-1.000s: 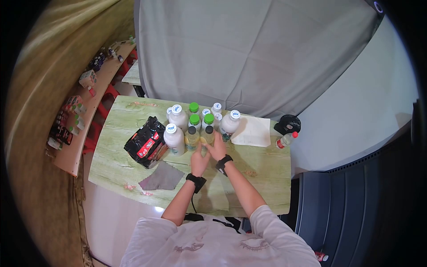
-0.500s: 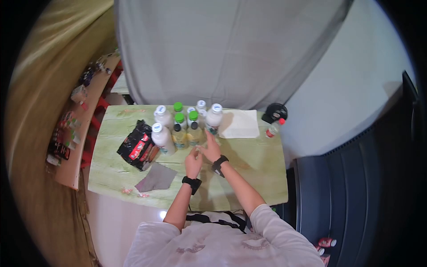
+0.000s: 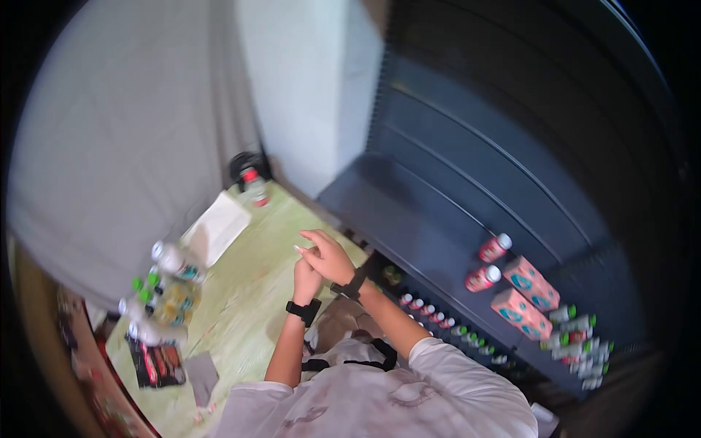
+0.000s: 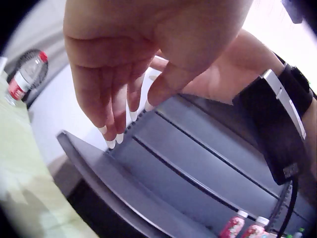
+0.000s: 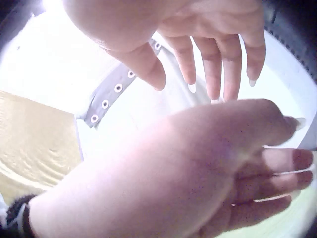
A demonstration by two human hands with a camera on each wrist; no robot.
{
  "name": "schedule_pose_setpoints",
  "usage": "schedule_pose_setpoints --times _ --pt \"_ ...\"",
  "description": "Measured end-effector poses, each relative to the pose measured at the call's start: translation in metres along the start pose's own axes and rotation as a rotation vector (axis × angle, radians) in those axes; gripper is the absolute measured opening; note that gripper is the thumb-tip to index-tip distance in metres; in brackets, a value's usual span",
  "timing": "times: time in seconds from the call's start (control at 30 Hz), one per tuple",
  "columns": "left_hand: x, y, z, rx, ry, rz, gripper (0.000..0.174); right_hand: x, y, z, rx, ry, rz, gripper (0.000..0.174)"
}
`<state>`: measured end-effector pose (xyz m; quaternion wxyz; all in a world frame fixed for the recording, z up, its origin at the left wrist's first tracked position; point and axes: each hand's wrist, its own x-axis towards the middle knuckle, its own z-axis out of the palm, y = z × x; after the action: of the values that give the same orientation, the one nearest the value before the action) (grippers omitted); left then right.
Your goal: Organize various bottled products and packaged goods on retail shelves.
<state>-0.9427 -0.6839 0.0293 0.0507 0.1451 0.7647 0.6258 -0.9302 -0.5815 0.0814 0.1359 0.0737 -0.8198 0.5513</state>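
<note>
Over the right part of the table (image 3: 272, 241) both hands are close together, the right hand (image 3: 330, 257) overlapping the left hand (image 3: 307, 281) in the head view. Neither holds anything. In the left wrist view the left hand (image 4: 143, 44) has its fingers extended and slightly bent, with the right hand (image 4: 218, 77) behind it. The right wrist view has the right hand (image 5: 208, 29) above with spread, straight fingers, and the left hand (image 5: 198, 153) below it. Whether the hands touch is unclear.
White bottles (image 3: 174, 259), green-capped bottles, a black packet (image 3: 157, 363), a grey cloth (image 3: 202, 378) and paper (image 3: 219, 226) lie or stand leftward on the table. A red-capped bottle (image 3: 255, 188) is at its far corner. Dark shelving (image 3: 423, 212) on the right holds bottles and pink boxes (image 3: 522, 314).
The head view has swung right, bringing the shelving into view. Both hands have moved away from the bottles to the right side of the table, and they now overlap.
</note>
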Motion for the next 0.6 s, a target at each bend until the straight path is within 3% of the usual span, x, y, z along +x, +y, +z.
schedule_pose_setpoints --times 0.07,0.13,0.3,0.33,0.4,0.43,0.53,0.6 --pt "0.002 0.008 0.049 -0.125 -0.125 0.078 0.028 -0.019 -0.001 -0.049 -0.052 0.176 -0.034 0.036" --pt "0.001 0.033 0.094 -0.03 -0.266 0.127 0.028 -0.04 -0.013 -0.101 -0.157 0.344 -0.096 0.035" --pt "-0.009 0.048 0.203 -0.1 -0.613 0.196 0.028 -0.11 -0.026 -0.209 -0.39 0.709 -0.035 0.034" --pt "-0.013 0.069 0.216 0.024 -0.73 0.123 0.031 -0.126 -0.022 -0.228 -0.478 0.764 -0.016 0.034" --pt "-0.028 0.061 0.259 -0.098 -0.795 0.144 0.035 -0.158 -0.007 -0.259 -0.576 0.895 0.055 0.034" --pt "-0.031 0.056 0.278 -0.075 -0.885 0.169 0.046 -0.174 0.001 -0.271 -0.571 0.951 0.1 0.035" --pt "-0.049 0.045 0.325 -0.068 -0.912 0.316 0.059 -0.219 0.033 -0.297 -0.584 1.077 0.216 0.044" --pt "-0.054 0.041 0.346 -0.011 -0.962 0.331 0.07 -0.246 0.056 -0.306 -0.559 1.058 0.255 0.054"
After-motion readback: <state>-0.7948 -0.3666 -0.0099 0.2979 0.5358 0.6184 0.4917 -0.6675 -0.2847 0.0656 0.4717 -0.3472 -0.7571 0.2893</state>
